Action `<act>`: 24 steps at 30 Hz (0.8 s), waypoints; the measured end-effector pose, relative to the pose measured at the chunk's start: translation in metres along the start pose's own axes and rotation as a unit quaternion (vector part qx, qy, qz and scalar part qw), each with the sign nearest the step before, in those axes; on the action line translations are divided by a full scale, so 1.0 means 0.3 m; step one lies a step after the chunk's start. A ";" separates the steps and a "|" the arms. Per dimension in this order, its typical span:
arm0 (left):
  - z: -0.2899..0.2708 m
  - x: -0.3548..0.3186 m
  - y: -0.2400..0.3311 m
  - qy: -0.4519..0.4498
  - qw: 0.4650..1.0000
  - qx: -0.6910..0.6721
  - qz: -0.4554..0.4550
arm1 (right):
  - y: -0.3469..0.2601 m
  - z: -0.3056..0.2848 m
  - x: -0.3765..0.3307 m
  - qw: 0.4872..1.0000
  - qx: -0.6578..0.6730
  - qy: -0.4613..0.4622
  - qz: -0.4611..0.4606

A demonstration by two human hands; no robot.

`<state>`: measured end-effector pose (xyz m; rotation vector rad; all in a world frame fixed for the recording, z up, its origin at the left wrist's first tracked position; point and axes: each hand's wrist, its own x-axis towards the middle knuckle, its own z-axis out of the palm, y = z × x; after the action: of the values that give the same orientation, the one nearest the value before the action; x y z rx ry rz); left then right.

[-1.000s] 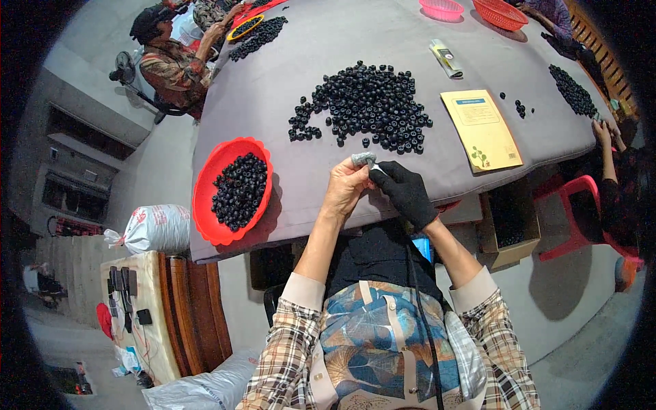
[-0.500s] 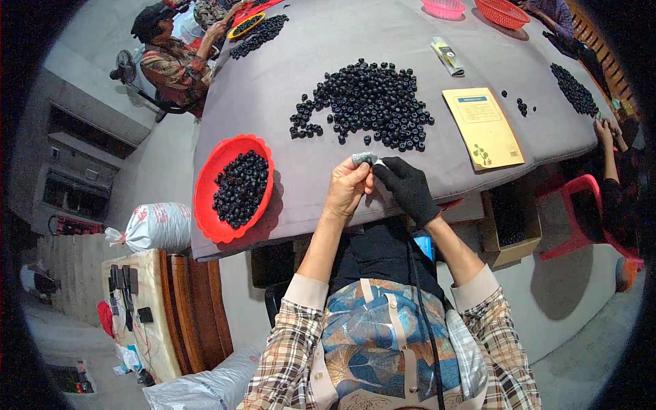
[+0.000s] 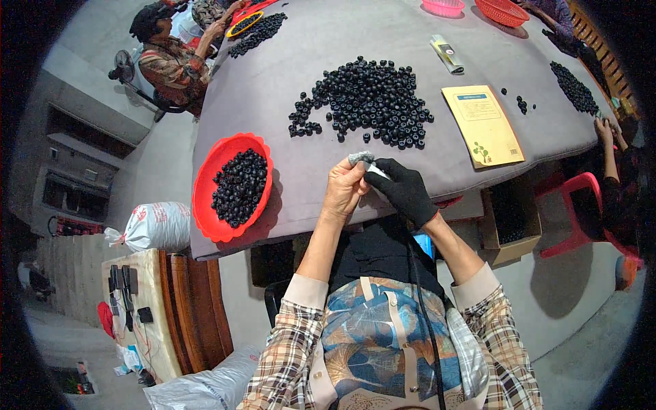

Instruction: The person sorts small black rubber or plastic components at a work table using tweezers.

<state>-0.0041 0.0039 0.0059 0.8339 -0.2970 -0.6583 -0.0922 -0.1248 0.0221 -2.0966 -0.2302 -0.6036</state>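
My left hand (image 3: 345, 184) is bare and closed in a pinch above the near edge of the table. A grey wrapping (image 3: 361, 158) shows at its fingertips; what is pinched there is too small to make out. Against those fingertips works my right hand (image 3: 403, 186), in a black glove, its fingers closed on a small white stick-like tool (image 3: 376, 170). The tool's tip is hidden between the hands. Just beyond them lies a wide pile of small, dark, round beads or fruits (image 3: 372, 102). To the left, a red scalloped basin (image 3: 205, 188) holds many similar dark pieces (image 3: 239, 188).
On the grey-covered table (image 3: 301, 191), a yellow booklet (image 3: 482, 126) and a tube-like packet (image 3: 447, 55) lie to the right. Pink and red baskets (image 3: 503, 12) stand at the far side. Other people sit around the table. Below it are a cardboard box (image 3: 509, 253) and a red stool (image 3: 581, 212).
My gloved right hand has shifted slightly down and turned, so more of the white tool shows. The left hand stays nearly in place, and the pile looks the same.
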 end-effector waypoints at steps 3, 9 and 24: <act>0.011 -0.002 0.000 0.007 1.000 -0.015 -0.019 | 0.041 0.005 -0.010 0.993 -0.092 0.011 -0.076; -0.005 -0.009 -0.002 -0.014 0.999 -0.032 -0.013 | 0.045 0.019 -0.014 0.989 -0.113 0.017 -0.089; 0.009 -0.016 0.007 0.005 1.000 -0.018 -0.022 | 0.039 0.012 -0.012 0.994 -0.089 -0.006 -0.069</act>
<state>-0.0083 0.0064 0.0092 0.8105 -0.2570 -0.6987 -0.0896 -0.1284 0.0101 -2.2695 -0.3415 -0.7152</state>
